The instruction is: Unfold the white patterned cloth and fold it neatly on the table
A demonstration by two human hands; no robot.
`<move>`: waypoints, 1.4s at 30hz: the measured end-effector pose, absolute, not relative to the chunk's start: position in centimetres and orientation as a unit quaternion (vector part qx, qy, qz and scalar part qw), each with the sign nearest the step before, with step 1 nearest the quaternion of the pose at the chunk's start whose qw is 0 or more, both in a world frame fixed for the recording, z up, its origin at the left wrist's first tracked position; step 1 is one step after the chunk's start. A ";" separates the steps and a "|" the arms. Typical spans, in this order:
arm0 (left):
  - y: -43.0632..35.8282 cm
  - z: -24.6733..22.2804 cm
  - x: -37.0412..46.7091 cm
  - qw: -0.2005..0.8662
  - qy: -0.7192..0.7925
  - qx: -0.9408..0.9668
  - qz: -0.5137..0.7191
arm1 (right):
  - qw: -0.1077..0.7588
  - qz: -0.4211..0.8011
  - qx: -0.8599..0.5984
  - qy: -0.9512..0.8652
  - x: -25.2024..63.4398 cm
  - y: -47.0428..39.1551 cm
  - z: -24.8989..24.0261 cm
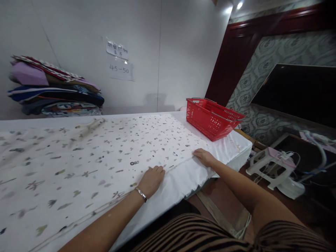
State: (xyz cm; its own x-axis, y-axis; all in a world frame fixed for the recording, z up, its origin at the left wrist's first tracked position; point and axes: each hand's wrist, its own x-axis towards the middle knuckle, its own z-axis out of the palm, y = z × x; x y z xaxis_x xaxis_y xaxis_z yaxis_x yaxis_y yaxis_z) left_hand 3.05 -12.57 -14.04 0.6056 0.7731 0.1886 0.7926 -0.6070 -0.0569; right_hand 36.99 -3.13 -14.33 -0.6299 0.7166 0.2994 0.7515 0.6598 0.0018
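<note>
Two hands lie flat and apart on the patterned sheet (99,154) spread over the table (231,147): left hand (151,179) and right hand (204,156) press its near edge; smoothing outward evenly would avoid wrinkles

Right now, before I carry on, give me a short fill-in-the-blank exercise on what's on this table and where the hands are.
1. Both hands rest flat on the patterned ____ spread over the table.
2. The basket at the table's far right corner is ____ in colour.
3. The bracelet sits on the wrist of the ____ hand, not the right hand.
4. The stack of folded fabrics lies against the ____.

Missing words: sheet; red; left; wall
</note>
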 end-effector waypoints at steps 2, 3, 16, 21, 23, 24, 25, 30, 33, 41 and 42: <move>-12.6 -13.9 3.0 0.067 -0.437 -0.894 -0.068 | 0.144 -0.058 -0.426 -0.891 38.0 -2.7 -14.6; -12.7 -13.8 3.0 0.067 -0.437 -0.894 -0.066 | 0.147 -0.053 -0.438 -0.886 38.4 -2.5 -14.8; -12.4 -13.8 2.9 0.035 -0.439 -0.895 -0.065 | 0.186 0.007 -0.752 -0.632 45.7 1.8 -11.9; -12.5 -13.4 3.0 0.019 -0.452 -0.890 -0.054 | 0.107 0.094 -0.803 -0.578 44.6 3.4 -12.1; -12.5 -13.3 3.0 0.017 -0.454 -0.890 -0.051 | 0.071 0.111 -0.811 -0.569 44.0 3.7 -12.3; -12.5 -13.3 3.0 0.017 -0.453 -0.890 -0.051 | 0.054 0.116 -0.814 -0.567 43.7 3.8 -12.4; -12.5 -13.3 3.0 0.018 -0.453 -0.890 -0.051 | 0.040 0.119 -0.814 -0.566 43.4 4.0 -12.4; -12.4 -13.5 2.9 0.017 -0.449 -0.892 -0.054 | 0.025 0.098 -0.812 -0.574 43.1 4.2 -12.1; -12.4 -13.7 2.8 0.019 -0.448 -0.892 -0.055 | 0.047 0.070 -0.819 -0.568 43.3 3.9 -11.9; -12.1 -14.1 2.7 0.009 -0.442 -0.895 -0.060 | 0.084 0.103 -0.835 -0.534 43.5 3.6 -12.9; -12.1 -14.1 2.7 0.007 -0.442 -0.895 -0.061 | 0.091 0.113 -0.838 -0.526 43.6 3.8 -12.9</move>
State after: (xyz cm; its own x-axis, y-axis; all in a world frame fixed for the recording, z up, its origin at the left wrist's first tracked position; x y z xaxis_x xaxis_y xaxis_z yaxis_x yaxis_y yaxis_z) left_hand 2.72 -12.15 -14.13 0.6011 0.7907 0.1159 0.7925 -0.6085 0.0414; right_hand 43.64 3.81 -12.91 0.4201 0.9026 -0.0942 0.8615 -0.4293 -0.2710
